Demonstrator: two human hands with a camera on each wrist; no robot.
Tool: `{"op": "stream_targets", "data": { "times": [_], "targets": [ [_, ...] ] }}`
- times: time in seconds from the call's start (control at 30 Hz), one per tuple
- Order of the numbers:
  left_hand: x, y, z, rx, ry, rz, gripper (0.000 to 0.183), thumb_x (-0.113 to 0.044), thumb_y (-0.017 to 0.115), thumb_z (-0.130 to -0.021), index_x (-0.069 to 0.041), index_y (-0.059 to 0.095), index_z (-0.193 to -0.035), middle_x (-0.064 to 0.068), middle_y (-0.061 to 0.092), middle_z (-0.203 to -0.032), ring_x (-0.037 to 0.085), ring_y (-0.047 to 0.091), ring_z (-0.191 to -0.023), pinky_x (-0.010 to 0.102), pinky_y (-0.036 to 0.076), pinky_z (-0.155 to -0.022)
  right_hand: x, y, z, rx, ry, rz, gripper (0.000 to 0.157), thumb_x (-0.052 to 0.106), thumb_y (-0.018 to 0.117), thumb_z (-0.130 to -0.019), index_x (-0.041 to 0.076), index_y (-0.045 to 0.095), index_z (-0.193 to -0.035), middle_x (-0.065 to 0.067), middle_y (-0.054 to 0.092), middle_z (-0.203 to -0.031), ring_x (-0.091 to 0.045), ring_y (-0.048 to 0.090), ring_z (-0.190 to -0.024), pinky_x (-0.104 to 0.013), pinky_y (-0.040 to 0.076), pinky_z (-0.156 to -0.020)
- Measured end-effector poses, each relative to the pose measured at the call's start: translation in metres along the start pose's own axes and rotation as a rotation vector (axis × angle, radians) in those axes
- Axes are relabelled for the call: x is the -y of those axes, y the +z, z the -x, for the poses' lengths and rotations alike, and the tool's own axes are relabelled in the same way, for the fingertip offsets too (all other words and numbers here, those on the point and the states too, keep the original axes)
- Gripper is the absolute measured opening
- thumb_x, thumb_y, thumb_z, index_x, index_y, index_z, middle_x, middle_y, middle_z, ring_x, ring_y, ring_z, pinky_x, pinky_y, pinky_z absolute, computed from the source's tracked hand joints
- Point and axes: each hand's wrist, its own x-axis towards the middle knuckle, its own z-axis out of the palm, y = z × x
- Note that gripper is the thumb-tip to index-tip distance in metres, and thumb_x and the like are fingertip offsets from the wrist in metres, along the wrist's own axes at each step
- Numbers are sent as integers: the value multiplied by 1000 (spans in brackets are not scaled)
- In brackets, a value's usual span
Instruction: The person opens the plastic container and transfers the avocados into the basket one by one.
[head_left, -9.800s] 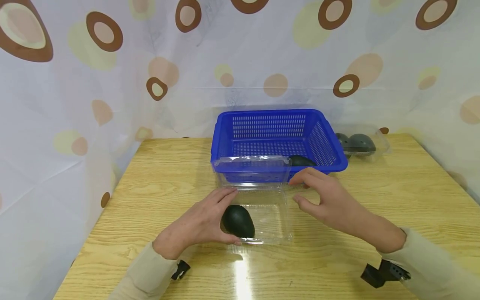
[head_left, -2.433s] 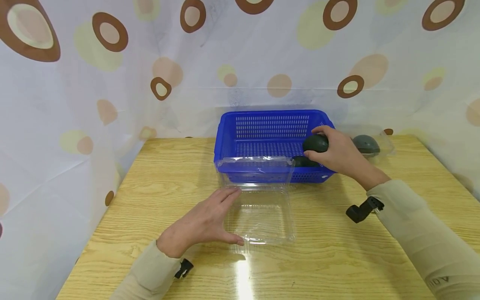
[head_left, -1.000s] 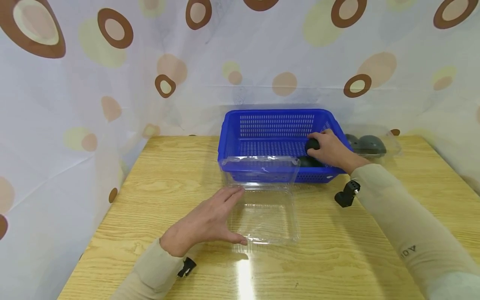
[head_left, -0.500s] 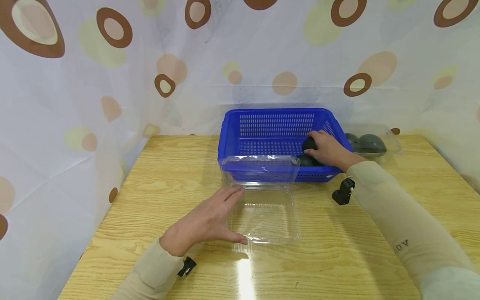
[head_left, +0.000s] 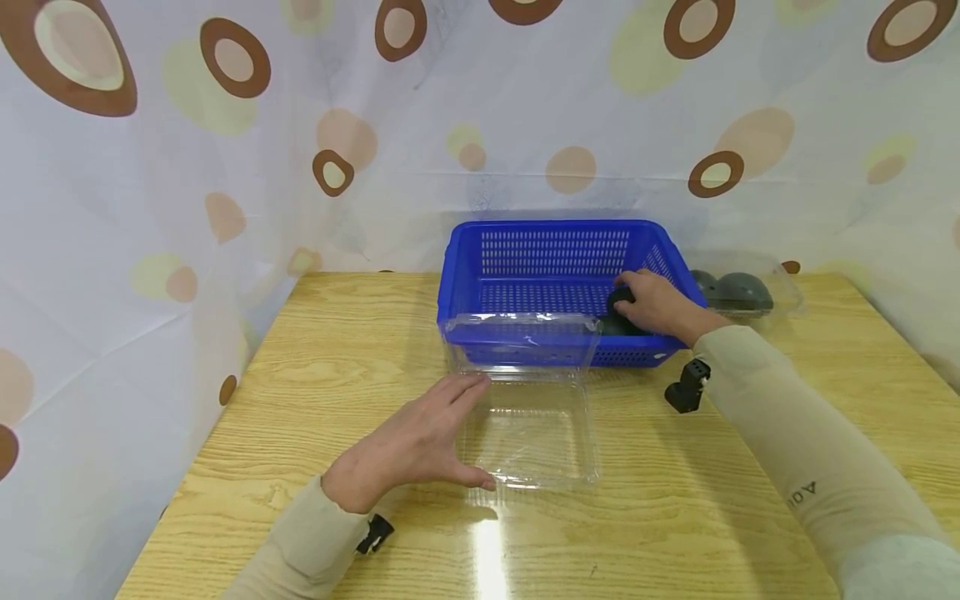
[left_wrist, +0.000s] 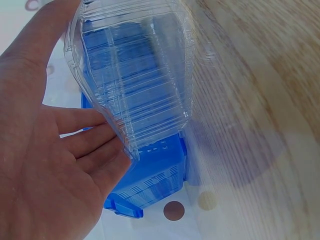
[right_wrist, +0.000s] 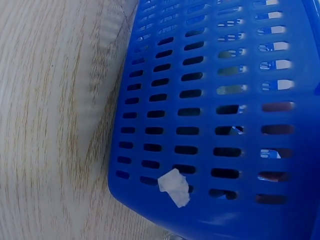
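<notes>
In the head view, my right hand (head_left: 660, 304) reaches over the right side of the blue plastic basket (head_left: 517, 221) and holds a dark green avocado (head_left: 621, 304), fingers on top and thumb below. Another dark avocado (head_left: 613, 325) shows low in the basket, partly behind a clear lid. That lid (head_left: 521, 343) belongs to a clear plastic clamshell box (head_left: 528, 442) standing open on the table. My left hand (head_left: 412, 442) spans the box's left side, thumb at the front and straight fingers at the back. The left wrist view shows fingertips (left_wrist: 117, 150) touching the box's edge.
A second clear box (head_left: 783, 287) with dark avocados inside stands right of the basket. The wooden table (head_left: 337, 350) ends at a patterned cloth backdrop (head_left: 510, 100). A white scrap (right_wrist: 175, 187) sticks to the basket's slotted wall.
Earlier an avocado lay in the open box, now bare; the right hand then appeared over the basket holding one. Since half a second ago that hand has dipped slightly; the left hand stays put.
</notes>
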Motion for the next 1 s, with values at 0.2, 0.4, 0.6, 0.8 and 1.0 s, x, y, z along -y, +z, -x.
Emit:
{"op": "stream_targets", "data": {
  "times": [0.2, 0.4, 0.6, 0.8, 1.0],
  "targets": [
    [-1, 0, 0, 6, 5, -3, 118, -69, 77, -69, -2, 30, -154, 12, 33, -159, 26, 33, -147, 39, 32, -121, 3, -2, 3, -51, -14, -8, 43, 13, 49, -100, -8, 47, -137, -35, 45, -139, -50, 42, -131, -64, 39, -105],
    [-1, -1, 0, 10, -5, -2, 119, -69, 77, -68, -1, 30, -154, 12, 33, -159, 27, 32, -147, 40, 33, -121, 13, -10, 9, -114, -54, -23, 41, 12, 50, -99, -6, 49, -136, -31, 45, -140, -47, 42, -132, -62, 40, -106],
    [0, -1, 1, 12, -8, 10, 119, -69, 78, -68, -1, 30, -154, 13, 33, -159, 28, 32, -147, 40, 33, -121, 23, -14, 20, -127, -75, -42, 42, 12, 51, -98, -4, 49, -136, -29, 43, -143, -46, 42, -133, -62, 41, -106],
    [0, -1, 1, 3, 3, 5, 119, -68, 77, -69, 0, 30, -153, 14, 33, -159, 28, 33, -147, 40, 33, -121, 30, -17, 35, -146, -101, -34, 42, 15, 52, -99, -2, 48, -138, -27, 41, -145, -45, 41, -134, -62, 41, -106],
    [0, -2, 1, -1, 6, 3, 119, -68, 78, -69, 0, 31, -153, 15, 34, -158, 28, 33, -147, 40, 33, -121, 36, -18, 54, -194, -138, -58, 41, 16, 54, -100, 0, 49, -137, -25, 42, -145, -44, 40, -136, -62, 40, -107]
  ]
}}
